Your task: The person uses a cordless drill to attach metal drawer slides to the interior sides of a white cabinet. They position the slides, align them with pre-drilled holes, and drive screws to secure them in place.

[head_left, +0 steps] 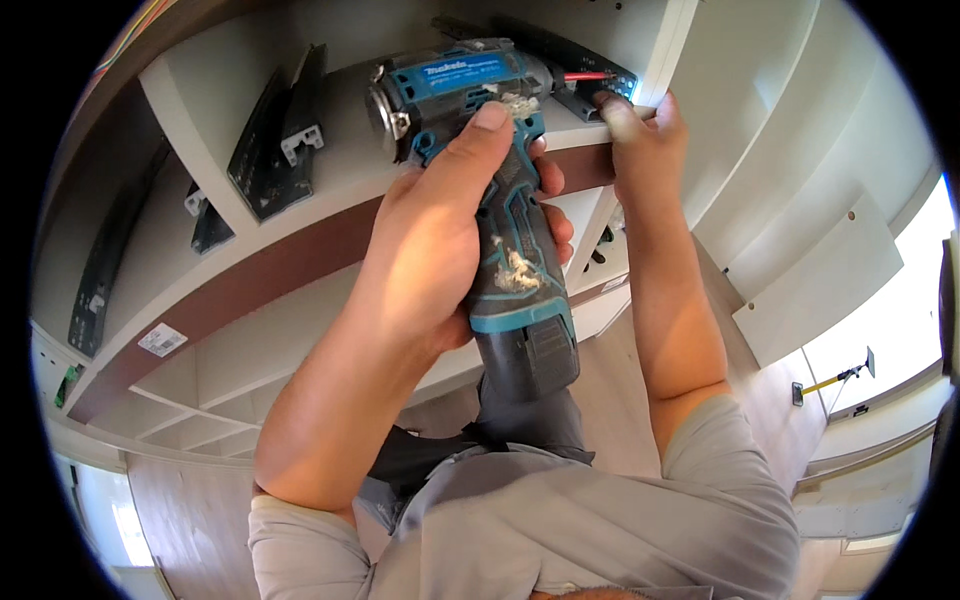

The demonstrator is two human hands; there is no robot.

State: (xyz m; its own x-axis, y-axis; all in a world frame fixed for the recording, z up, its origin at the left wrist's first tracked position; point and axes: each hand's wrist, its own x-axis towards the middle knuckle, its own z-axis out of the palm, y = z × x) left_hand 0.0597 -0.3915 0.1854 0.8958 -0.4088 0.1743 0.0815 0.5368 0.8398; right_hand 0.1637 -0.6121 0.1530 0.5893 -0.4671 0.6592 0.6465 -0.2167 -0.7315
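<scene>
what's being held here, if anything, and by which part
The left hand holds the cordless driver by its handle. The right hand is at a black rail's near end; whether it grips cannot be told.

A fisheye camera on the person's head, the left of a side-by-side pair, looks steeply down over the grey short-sleeved shirt at the lower edge. The cordless driver is close and large, the white cabinet just beyond across the top, and the wood-look floor farthest below. Straight edges bow toward the round rim.
</scene>
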